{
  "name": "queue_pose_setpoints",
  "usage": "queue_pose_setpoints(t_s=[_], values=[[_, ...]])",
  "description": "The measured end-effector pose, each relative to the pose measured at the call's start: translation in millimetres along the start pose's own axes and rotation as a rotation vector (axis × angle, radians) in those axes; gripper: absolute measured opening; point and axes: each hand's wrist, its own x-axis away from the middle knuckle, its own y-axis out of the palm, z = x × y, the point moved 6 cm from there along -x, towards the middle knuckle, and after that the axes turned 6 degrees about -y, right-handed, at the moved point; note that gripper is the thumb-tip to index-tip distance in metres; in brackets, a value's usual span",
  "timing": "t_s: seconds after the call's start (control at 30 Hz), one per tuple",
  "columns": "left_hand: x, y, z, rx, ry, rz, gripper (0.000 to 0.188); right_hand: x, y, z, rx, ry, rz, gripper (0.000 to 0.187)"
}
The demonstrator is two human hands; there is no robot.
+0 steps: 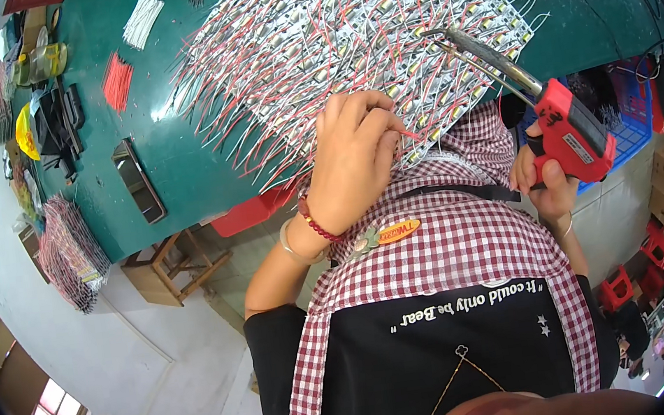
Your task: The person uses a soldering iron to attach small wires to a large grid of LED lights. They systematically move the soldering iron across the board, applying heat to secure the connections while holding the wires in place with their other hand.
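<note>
A large white panel of small circuit boards (515, 26) lies on the green table, thick with red and white wires and small yellowish parts. My left hand (352, 151) is over its near edge, fingers curled and thumb and forefinger closed on a thin red wire (407, 133). In my right hand (543, 181) is a red and black soldering gun (571, 132), gripped by its handle. Its long dark barrel points up and left, with the thin tip above the right part of the panel. Whether the tip touches a board I cannot tell.
A bundle of red wires (117, 81), a bundle of white wires (143, 20) and a phone (138, 180) lie on the green table (204, 182) at left. Wired panels (72, 248) hang over its left edge. A blue crate (630, 133) stands at right below the table.
</note>
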Motion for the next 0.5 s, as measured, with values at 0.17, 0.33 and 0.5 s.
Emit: queue_pose_setpoints(t_s=[0.17,0.33,0.5], values=[[-4,-3,2,0.053,0.011,-0.055,0.010,-1,2,0,0.002,-0.001,-0.003,0.056],[3,-11,4,0.037,0.039,0.051,0.012,-1,2,1,0.038,0.004,-0.059,0.061],[13,-14,2,-0.214,0.081,0.257,0.022,11,-4,9,0.021,0.056,-0.147,0.057]])
